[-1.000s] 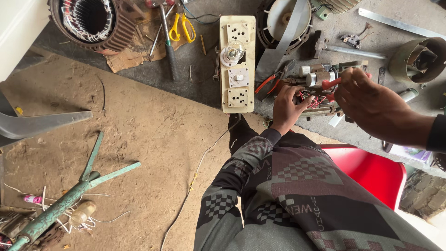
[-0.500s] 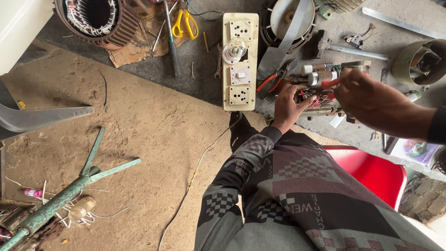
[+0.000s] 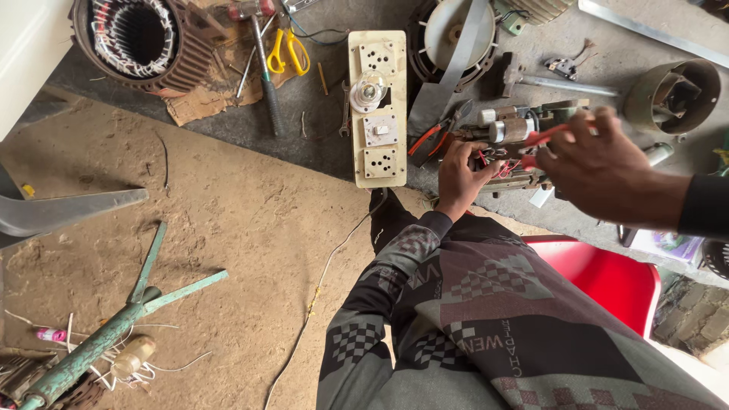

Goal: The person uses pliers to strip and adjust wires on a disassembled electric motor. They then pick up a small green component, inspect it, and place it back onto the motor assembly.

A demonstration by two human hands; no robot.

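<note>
Seated person, patterned sleeve and trousers (image 3: 486, 326), on a red chair (image 3: 607, 277), dirt floor (image 3: 228, 228) on the near side, grey slab (image 3: 319, 137) on the far side.

Big items on the slab: motor stator with copper windings (image 3: 140, 38) top left, fan housing (image 3: 456, 34) top centre, round metal cup (image 3: 672, 91) right. Cream switch-and-socket board (image 3: 377, 106) lies lengthwise away from the person, just left of the hands. Green metal frame (image 3: 114, 326) on the dirt, well apart.

Work piece: small motor assembly (image 3: 524, 140) with a bundle of thin red wires (image 3: 497, 163). Its long axis runs left-right, directly ahead of the knees, between the two hands.

Left hand (image 3: 462, 176): fingers curled onto the wire bundle at the left end of the assembly, touching it. Closer of the two.

Right hand (image 3: 600, 163): comes in from the right, above the assembly, pinching a slim red-handled tool (image 3: 548, 135) that points left toward the wires. Tip is hidden; can't tell whether it touches.

Small stuff: red-handled pliers (image 3: 429, 138) just left of the assembly, yellow scissors (image 3: 287, 49) and a hammer (image 3: 262, 68) top centre-left.
</note>
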